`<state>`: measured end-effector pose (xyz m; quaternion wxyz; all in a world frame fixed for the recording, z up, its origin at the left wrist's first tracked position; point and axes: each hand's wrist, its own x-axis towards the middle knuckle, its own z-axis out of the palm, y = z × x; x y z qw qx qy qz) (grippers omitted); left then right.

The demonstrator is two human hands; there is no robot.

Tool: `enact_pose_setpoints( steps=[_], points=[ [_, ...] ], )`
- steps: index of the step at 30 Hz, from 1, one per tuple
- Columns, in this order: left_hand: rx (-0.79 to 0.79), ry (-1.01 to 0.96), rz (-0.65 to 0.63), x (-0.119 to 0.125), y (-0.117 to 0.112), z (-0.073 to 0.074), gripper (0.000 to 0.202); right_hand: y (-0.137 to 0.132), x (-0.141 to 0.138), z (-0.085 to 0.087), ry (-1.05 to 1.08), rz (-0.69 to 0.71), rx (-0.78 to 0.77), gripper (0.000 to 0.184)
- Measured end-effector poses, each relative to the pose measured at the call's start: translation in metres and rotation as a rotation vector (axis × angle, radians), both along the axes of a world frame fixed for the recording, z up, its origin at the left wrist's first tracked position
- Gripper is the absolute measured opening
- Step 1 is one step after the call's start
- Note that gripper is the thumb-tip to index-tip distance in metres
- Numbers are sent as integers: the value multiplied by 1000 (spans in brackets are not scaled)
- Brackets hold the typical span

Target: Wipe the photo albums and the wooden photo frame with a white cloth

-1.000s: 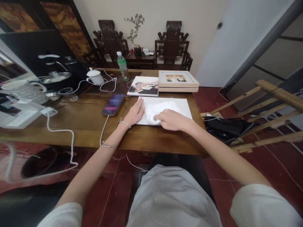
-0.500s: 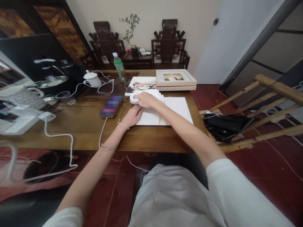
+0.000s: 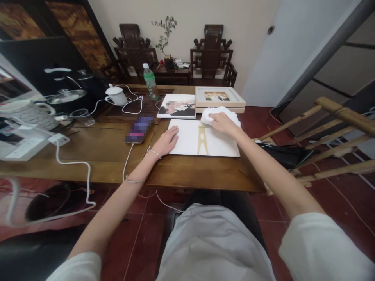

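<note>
A flat white board lies near the front edge of the wooden table, with a yellowish A-shaped stand leg on its face. My left hand rests flat on the board's left edge, fingers stretched out. In my right hand is a bunched white cloth, pressed at the board's upper right corner. Just behind the board lies a photo panel. To its right are stacked light-wood picture frames, the top one holding a small picture; the cloth overlaps their front edge.
Left of the board a phone lies on the table, its cable hanging over the front. Farther back stand a green-labelled bottle and a lidded white cup. A power strip sits far left; a wooden rack stands right.
My right hand has swept the cloth from the board's upper left to its upper right, uncovering the stand leg and the photo panel. My left hand stays at the left edge.
</note>
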<state>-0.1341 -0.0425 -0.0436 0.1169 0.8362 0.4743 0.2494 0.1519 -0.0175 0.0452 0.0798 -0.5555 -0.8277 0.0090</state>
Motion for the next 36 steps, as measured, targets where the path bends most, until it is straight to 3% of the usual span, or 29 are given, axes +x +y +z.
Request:
enact_pose_setpoints(
  steps=[4, 12, 15, 18, 26, 29, 32, 36],
  points=[
    [-9, -21, 3, 0, -1, 0, 51, -24, 32, -12, -82, -43, 2, 47],
    [-16, -27, 8, 2, -1, 1, 51, -139, 40, -25, -102, 278, -37, 43],
    [-14, -31, 5, 2, 0, 1, 51, -163, 43, -22, -54, 341, -72, 42],
    [-8, -23, 10, 2, 0, 1, 50, -151, 45, -22, -29, 329, -69, 41],
    [-21, -36, 13, 0, -1, 2, 51, -45, 40, -24, -117, 188, -74, 52],
    [-24, -33, 13, 0, -1, 2, 51, -22, 36, -27, -130, 124, -59, 56],
    [-20, -19, 15, 0, -1, 3, 52, -28, 34, -29, -138, 135, -40, 59],
    [-13, -10, 12, 0, 0, 2, 52, -78, 34, -29, -168, 209, -27, 53]
  ],
)
